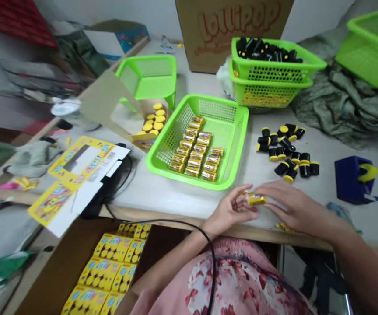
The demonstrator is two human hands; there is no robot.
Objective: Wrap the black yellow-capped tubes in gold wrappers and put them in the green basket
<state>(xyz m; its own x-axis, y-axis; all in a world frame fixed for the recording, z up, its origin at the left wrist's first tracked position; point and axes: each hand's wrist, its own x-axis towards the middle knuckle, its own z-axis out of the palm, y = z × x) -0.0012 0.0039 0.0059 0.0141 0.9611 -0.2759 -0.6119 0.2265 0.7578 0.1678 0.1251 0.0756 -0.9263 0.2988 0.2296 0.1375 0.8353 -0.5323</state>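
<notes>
At the table's front edge, a small gold-wrapped cylinder [256, 200] is between my two hands. My left hand [233, 208], palm turned up and fingers curled, grips its left side. From the right, my right hand [289, 203] reaches over with fingers and thumb closed around its other end. Just ahead on the left stands a green plastic basket [238, 144], with gold-wrapped cylinders [194, 164] laid in rows. Beyond my right hand lies a loose group of small black canisters with yellow lids [286, 148].
Stacked green baskets [274, 72] of black canisters stand at the back, near a cardboard box [208, 48]. A blue tape dispenser [353, 179] sits right. Left are an open carton with yellow lids [156, 120] and flat yellow packaging [77, 168]. A black cable [176, 222] crosses the front edge.
</notes>
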